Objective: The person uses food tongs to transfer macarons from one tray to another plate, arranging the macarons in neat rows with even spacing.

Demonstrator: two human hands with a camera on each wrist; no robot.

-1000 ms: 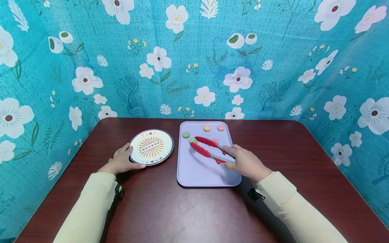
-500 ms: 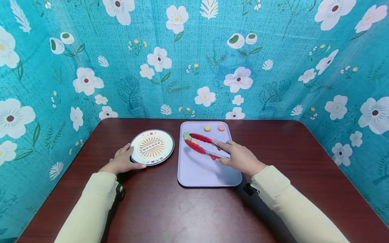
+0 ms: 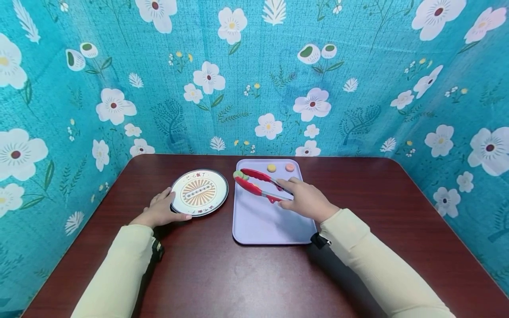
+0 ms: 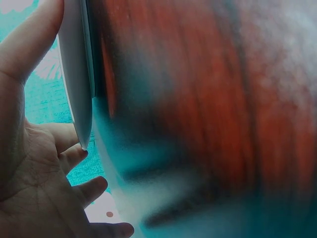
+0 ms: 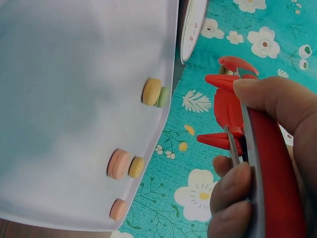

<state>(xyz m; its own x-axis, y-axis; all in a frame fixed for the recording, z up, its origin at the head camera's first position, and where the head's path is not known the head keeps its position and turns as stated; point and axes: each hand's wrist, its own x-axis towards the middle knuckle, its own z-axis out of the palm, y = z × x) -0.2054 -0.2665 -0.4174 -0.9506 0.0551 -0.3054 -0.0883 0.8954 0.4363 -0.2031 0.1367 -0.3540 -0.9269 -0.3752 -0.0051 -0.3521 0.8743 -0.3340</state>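
My right hand grips red-and-silver tongs above the lilac tray. Between the tongs' tips is a green macaron, over the tray's far left corner. Behind it, another green macaron lies on the tray by a yellow macaron. My left hand rests against the left side of a round plate, thumb along its near rim and fingers spread at its edge. In the left wrist view the plate appears edge-on beside the thumb.
Along the tray's far side sit a yellow macaron and a pink macaron; a larger pink macaron is partly behind the right hand in the head view. A dark wooden table carries everything, with a floral curtain behind.
My right hand has carried the tongs and the green macaron leftward and away, from over the tray's middle to its far left corner. The left hand and plate have stayed put.
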